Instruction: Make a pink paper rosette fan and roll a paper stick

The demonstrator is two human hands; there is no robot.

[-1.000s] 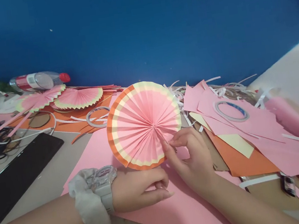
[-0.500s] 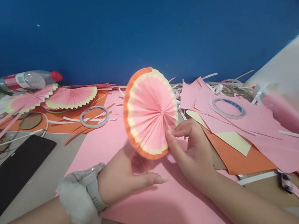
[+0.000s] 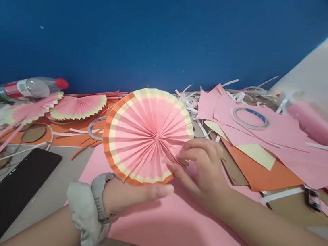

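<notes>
A round pleated paper fan (image 3: 149, 129), pink in the middle with a pale yellow band and an orange rim on its left side, is held up at the centre. My left hand (image 3: 134, 194) supports it from below and behind, thumb along the lower edge, other fingers hidden by the paper. With thumb and fingers pinched, my right hand (image 3: 203, 170) grips the fan's lower right part, near a gap in the pleats. Beneath both hands lies a large pink sheet (image 3: 166, 228).
Two pleated fans (image 3: 79, 106), a bottle (image 3: 33, 87), a tape roll (image 3: 94, 128) and a black phone-like slab (image 3: 21, 192) lie left. At right are pink sheets (image 3: 263, 137), another tape roll (image 3: 251, 118), orange paper (image 3: 269, 177) and a small dark object (image 3: 312, 199). A blue wall stands behind.
The fan has turned to face the camera more and spread wider to the left. My left hand has come under it, and my right hand has shifted slightly left and down.
</notes>
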